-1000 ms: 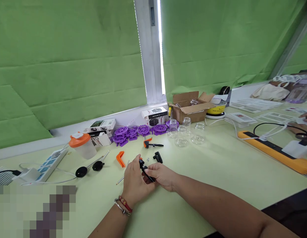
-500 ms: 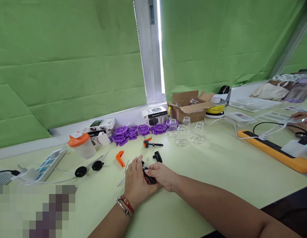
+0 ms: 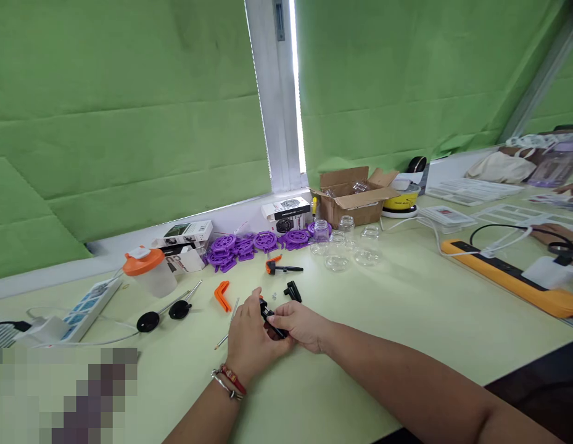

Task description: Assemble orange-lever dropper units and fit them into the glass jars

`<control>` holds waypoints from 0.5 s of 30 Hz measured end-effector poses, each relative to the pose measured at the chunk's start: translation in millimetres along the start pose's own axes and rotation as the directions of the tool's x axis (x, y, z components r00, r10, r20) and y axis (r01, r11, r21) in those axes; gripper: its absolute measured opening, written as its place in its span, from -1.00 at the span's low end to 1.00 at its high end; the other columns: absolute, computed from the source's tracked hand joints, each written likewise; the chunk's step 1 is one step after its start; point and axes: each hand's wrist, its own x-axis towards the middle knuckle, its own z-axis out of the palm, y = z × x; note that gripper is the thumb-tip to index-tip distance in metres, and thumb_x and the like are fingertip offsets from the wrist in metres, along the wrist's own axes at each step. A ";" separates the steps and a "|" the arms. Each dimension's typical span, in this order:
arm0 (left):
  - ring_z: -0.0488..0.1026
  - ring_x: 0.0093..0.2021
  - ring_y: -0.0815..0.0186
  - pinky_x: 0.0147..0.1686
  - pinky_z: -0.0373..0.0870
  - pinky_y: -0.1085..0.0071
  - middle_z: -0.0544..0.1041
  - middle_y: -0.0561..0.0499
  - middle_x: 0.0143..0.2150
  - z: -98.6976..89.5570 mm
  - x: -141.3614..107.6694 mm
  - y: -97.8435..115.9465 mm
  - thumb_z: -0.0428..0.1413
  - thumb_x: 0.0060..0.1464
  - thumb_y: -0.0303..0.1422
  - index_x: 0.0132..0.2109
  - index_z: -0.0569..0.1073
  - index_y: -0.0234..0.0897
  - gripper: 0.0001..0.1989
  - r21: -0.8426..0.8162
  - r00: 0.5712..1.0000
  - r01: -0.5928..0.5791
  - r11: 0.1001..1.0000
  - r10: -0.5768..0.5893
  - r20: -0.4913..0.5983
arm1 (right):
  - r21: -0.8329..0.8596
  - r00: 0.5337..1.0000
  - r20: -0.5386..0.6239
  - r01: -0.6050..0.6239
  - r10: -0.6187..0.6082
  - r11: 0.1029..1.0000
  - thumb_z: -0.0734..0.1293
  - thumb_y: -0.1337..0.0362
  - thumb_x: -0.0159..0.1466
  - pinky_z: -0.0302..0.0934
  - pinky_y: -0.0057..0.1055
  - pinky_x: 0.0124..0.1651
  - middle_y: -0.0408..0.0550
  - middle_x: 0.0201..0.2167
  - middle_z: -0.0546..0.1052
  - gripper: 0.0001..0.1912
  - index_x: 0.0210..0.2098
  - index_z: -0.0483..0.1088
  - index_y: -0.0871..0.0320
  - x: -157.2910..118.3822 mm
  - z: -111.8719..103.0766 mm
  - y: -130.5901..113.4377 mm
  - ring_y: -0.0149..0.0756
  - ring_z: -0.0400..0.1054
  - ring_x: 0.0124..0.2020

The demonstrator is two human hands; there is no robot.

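Note:
A slim black plastic piece is held low over the table between my two hands. My left hand is closed around its left side, and the fingers hide part of it. My right hand pinches the same piece near its middle with thumb and fingers. Just beyond lie black handle-like parts and a few tiny metal bits. An orange and black clamp-like part rests farther back. To the left are bent orange pieces and a thin screwdriver-like rod, partly behind my left hand.
Left: round black discs on stalks, an orange-lidded cup, a power strip. Back: printed boxes, purple wheel-shaped parts, clear jars, a cardboard box. Right: an orange power strip, another person's hand.
The view has shifted slightly. Both hands keep the black piece, which is turned a little, with more of its upper end showing. At the right edge the other person's hands have moved.

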 end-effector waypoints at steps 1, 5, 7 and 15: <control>0.40 -0.02 -0.01 -0.07 0.34 0.11 0.43 -0.22 -0.01 -2.0 0.7 -0.7 0.19 -0.29 -0.11 0.22 0.08 -0.37 -0.07 0.000 1.000 0.017 1.000 -0.017 0.020 | -0.048 1.000 0.018 -0.004 0.005 0.999 0.42 0.04 0.00 0.17 -0.41 -0.35 -0.06 -0.53 0.48 -0.62 -0.50 0.39 0.29 0.2 -2.3 -2.0 -0.39 0.32 -0.50; 0.40 -0.04 0.00 -0.11 0.34 0.14 0.44 -0.19 -0.05 -8.6 3.6 -4.6 0.20 -0.34 0.04 0.23 0.05 -0.34 0.02 0.014 0.993 0.076 0.997 -0.077 0.094 | -0.497 0.978 -0.128 0.078 -0.162 0.864 0.27 0.17 0.19 0.15 -0.43 -0.42 -0.05 -0.43 0.50 -0.76 -0.34 0.43 0.24 2.5 -23.7 -18.5 -0.38 0.33 -0.52; 0.40 -0.04 0.00 -0.13 0.35 0.15 0.45 -0.17 -0.06 -10.4 4.6 -6.4 0.20 -0.35 0.06 0.22 0.06 -0.30 0.01 0.023 0.989 0.100 0.995 -0.102 0.111 | -0.757 0.888 -0.186 0.144 -0.421 0.638 0.25 0.25 0.22 0.18 -0.41 -0.29 -0.05 -0.37 0.52 -0.79 -0.24 0.46 0.20 6.6 -37.5 -28.7 -0.33 0.36 -0.40; 0.41 -0.05 0.02 -0.14 0.35 0.16 0.45 -0.16 -0.06 -17.1 4.2 -10.1 0.21 -0.32 0.07 0.17 0.08 -0.28 -0.04 -0.015 0.989 0.088 0.996 -0.086 0.122 | -0.991 0.913 0.131 0.112 -0.386 -0.072 0.26 0.42 0.20 0.08 -0.44 -0.16 -0.03 -0.27 0.53 -0.80 -0.30 0.52 0.14 48.4 -48.2 -37.7 -0.25 0.32 -0.18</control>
